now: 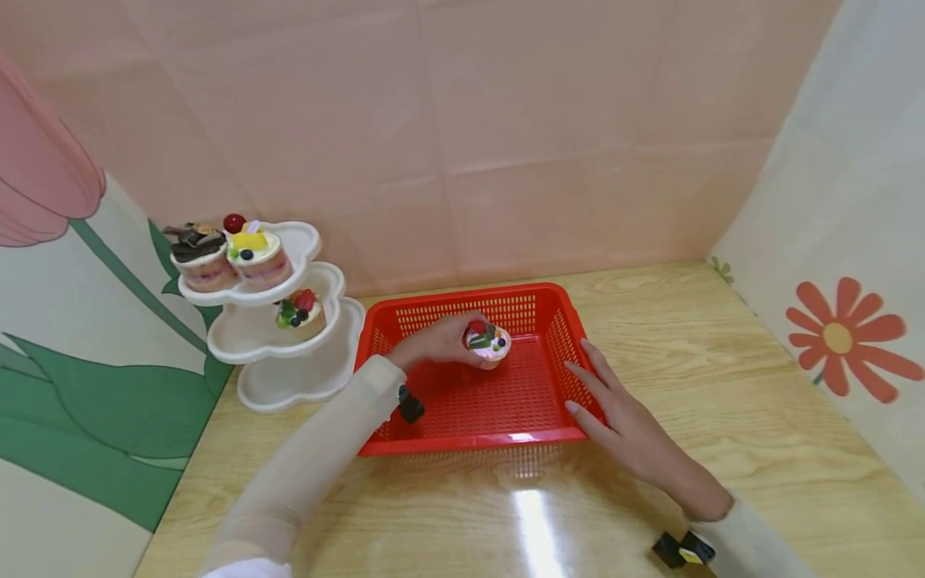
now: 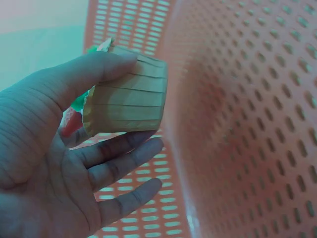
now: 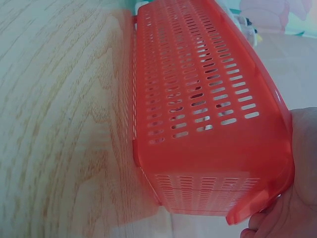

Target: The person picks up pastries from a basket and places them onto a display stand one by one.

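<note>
In the head view my left hand (image 1: 450, 339) reaches inside a red plastic basket (image 1: 473, 441) and holds a toy cupcake (image 1: 490, 343) topped with white cream and berries. The left wrist view shows the thumb on the cupcake's pleated pale cup (image 2: 130, 96); the other fingers spread below it. The cupcake is tipped sideways there, near the slotted basket wall (image 2: 237, 109). My right hand (image 1: 625, 417) rests over the basket's right rim with its fingers extended. In the right wrist view only part of that hand (image 3: 304, 183) shows, against the rim.
Left of the basket stands a white three-tier stand (image 1: 253, 349). Its top tier carries a chocolate-topped cake cup (image 1: 205, 269) and a yellow-fruit-topped one (image 1: 260, 261). A fruit-topped tart (image 1: 303, 317) sits on the middle tier. Behind the wooden table (image 1: 723, 385) hangs a pink backdrop (image 1: 506, 160).
</note>
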{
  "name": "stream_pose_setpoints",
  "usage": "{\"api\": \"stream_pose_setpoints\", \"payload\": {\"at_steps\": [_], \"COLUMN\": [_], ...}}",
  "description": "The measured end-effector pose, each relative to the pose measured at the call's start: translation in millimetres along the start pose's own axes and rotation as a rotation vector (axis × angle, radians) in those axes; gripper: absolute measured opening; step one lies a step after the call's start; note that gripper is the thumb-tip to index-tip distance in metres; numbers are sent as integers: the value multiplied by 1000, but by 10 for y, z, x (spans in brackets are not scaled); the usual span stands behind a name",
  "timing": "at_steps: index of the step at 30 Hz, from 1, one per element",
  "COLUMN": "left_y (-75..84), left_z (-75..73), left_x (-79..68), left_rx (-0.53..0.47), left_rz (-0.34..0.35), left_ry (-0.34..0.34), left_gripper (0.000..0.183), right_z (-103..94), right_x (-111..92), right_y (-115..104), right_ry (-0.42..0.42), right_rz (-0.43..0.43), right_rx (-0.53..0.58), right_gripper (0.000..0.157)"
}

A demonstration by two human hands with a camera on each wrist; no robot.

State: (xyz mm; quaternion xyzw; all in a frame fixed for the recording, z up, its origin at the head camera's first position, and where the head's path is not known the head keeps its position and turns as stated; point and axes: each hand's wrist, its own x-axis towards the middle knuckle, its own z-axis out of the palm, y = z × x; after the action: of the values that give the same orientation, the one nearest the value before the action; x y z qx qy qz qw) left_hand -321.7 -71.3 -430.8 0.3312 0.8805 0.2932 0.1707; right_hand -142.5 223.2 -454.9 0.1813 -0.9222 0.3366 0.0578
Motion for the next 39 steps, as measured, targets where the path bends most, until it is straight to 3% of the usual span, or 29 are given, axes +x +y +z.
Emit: {"api": "stream_pose_setpoints", "payload": {"at_steps": [5, 14, 21, 39], "left_y": [77, 196, 232, 303], "left_z": [-107, -316, -355, -419], "left_x": [-87, -254, -298, -529], "left_rx": [-63, -126, -155, -230], "left_rz": [-29, -21, -8, 65], "left_ry": [47, 110, 99, 214], "left_gripper": [68, 67, 69, 68], "right_z": [11, 22, 25, 2], "right_x": [6, 15, 6, -10], "right_y": [-7, -5, 3, 23], "right_ry": [-3, -6, -7, -10], "right_rz": [-6, -19, -7, 11], "right_rx": [-3, -7, -7, 4], "right_gripper": [62, 61, 62, 63]}}
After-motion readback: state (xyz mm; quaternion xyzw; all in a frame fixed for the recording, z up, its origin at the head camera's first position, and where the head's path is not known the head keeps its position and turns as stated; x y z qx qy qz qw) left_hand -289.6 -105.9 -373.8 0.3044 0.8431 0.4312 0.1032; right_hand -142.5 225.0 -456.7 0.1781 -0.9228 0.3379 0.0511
